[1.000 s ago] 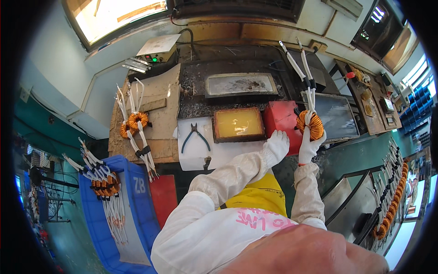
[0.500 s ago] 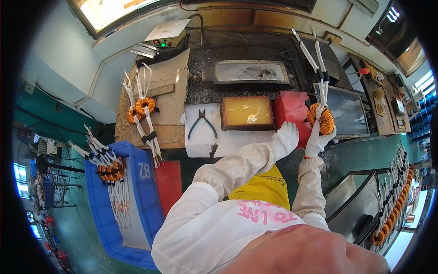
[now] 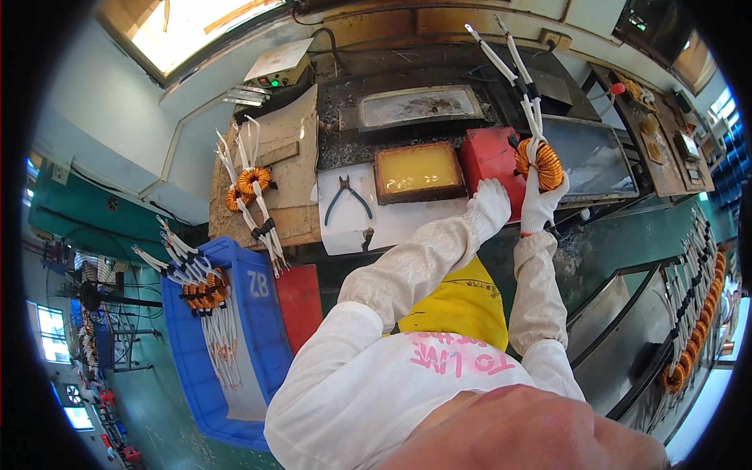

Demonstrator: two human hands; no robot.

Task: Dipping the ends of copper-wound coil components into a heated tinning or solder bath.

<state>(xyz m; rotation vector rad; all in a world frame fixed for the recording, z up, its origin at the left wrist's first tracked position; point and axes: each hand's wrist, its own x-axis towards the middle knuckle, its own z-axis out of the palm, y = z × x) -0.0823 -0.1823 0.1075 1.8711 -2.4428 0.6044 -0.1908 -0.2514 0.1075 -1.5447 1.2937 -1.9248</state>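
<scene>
An orange copper-wound ring coil [image 3: 540, 163] is gripped from below by my gloved right hand [image 3: 540, 202]. Its white sleeved leads [image 3: 531, 113] with black bands point up and away over the bench. Beside it, my gloved left hand [image 3: 489, 205] lies at the near edge of a red box [image 3: 492, 160], fingers extended and nothing visible in them. Left of the box is a rectangular tray of yellow liquid [image 3: 419, 194] with a dark crusted rim.
Green-handled cutters [image 3: 348, 200] lie on white paper. Two more coils [image 3: 252, 182] rest on cardboard at left. A blue crate [image 3: 270, 337] of coils stands lower left. Behind is a framed grey pan [image 3: 419, 107]; a metal tray [image 3: 587, 160] sits right. Several coils line a rack [image 3: 697, 321].
The whole view has shifted slightly, so the bench appears higher and further left. My right hand still holds the coil, and my left hand remains beside the red box.
</scene>
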